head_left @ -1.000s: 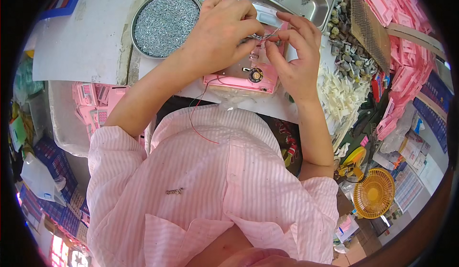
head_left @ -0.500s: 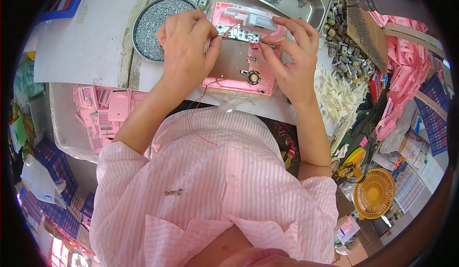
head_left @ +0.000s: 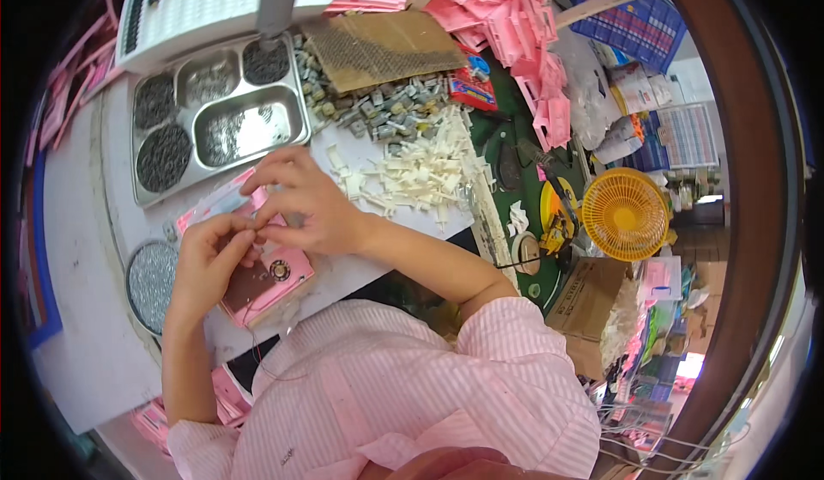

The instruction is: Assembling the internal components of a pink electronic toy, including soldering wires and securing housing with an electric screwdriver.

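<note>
Both my hands meet above an open pink plastic casing [head_left: 296, 267] on the worktable. My left hand [head_left: 204, 261] is closed in a pinch near its upper part, fingertips close against those of the other hand. My right hand [head_left: 313, 209] reaches in from the right, thumb and forefinger pinched together. What the fingertips hold is too small and covered to make out. In the casing's lower right corner sits a round black part [head_left: 280, 270] with a metallic centre. Thin wires [head_left: 249, 321] hang from its near edge. My hands hide much of the casing's inside.
Left of the casing stands a round bowl of small metal screws [head_left: 151, 284]. Behind is a steel compartment tray [head_left: 268, 122] of dark small parts. Farther right lie grey small parts [head_left: 386, 111], white plastic pieces [head_left: 421, 171], a cardboard sheet [head_left: 378, 46] and a yellow basket [head_left: 625, 214].
The view has swung right, so the table appears farther left and turned. My hands have come closer together over the casing; the right fingers, earlier more spread, now pinch beside the left ones.
</note>
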{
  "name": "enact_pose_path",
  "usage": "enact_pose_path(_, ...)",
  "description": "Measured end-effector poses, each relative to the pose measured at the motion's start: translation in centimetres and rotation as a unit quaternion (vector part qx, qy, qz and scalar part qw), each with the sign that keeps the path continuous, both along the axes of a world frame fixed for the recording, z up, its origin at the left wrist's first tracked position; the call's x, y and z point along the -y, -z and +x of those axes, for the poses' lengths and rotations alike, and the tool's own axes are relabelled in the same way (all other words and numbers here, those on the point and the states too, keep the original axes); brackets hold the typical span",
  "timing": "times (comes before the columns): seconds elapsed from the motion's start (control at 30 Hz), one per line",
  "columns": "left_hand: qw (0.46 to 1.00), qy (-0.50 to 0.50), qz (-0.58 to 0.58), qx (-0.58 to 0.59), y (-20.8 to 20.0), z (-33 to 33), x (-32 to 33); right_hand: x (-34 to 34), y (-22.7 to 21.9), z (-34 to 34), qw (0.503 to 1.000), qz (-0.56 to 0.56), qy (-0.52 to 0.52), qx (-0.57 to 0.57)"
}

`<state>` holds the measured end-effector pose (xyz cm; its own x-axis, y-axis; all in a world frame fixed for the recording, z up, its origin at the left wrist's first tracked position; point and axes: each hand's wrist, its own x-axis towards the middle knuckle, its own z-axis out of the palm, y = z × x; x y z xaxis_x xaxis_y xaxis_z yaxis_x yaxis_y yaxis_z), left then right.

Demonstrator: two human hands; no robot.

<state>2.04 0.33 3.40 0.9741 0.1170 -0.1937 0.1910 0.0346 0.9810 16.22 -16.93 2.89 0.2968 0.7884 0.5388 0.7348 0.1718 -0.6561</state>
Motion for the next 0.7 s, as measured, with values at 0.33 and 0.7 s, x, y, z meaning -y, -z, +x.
enact_pose_path(0.33,0.964,-0.069,0.239,0.098,-0.3,-2.1,0.9,15.0,-2.2,0.6,0.970,-0.087,0.196,-0.116)
enact_pose_path(0.7,0.979,-0.111,0.150,0.075,1.2,-1.3,1.7,29.4,-1.1,-3.7,0.699,-0.018,0.474,-0.535)
